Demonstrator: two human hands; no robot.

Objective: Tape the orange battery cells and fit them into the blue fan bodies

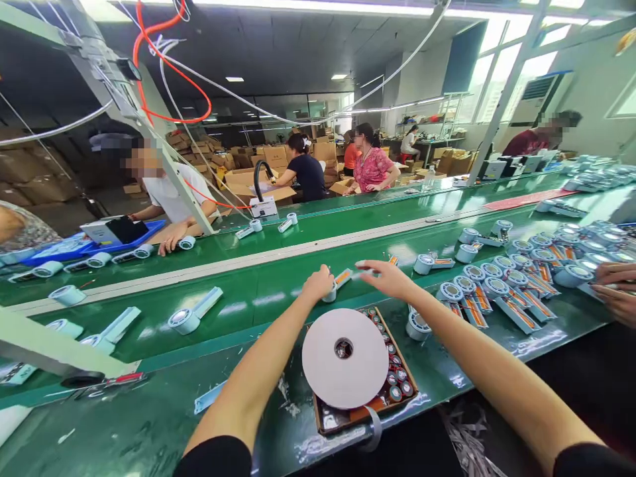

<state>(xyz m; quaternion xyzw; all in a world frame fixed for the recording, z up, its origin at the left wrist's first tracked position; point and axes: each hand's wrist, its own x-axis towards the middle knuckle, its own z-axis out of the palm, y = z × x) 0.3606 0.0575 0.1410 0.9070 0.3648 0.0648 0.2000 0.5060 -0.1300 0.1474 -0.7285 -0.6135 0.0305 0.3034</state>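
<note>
My left hand [318,283] is closed around the round head of a light-blue handheld fan housing; its handle [344,277], with an orange strip inside, points away to the right. To the right of that handle, my right hand [390,278] reaches over the belt with fingers stretched out and nothing visible in them. Just behind it lies another housing, mostly hidden. Below my hands, a large white roll of tape [322,361] rests on a cardboard box [318,417] holding several small motors [396,392] with red wires.
Many fan housings [497,286] crowd the bench at right, beside another person's hands [616,288]. More housings [183,321] lie along the green conveyor belt [268,291]. Pliers [119,381] lie at left near a metal post. Co-workers sit across the line.
</note>
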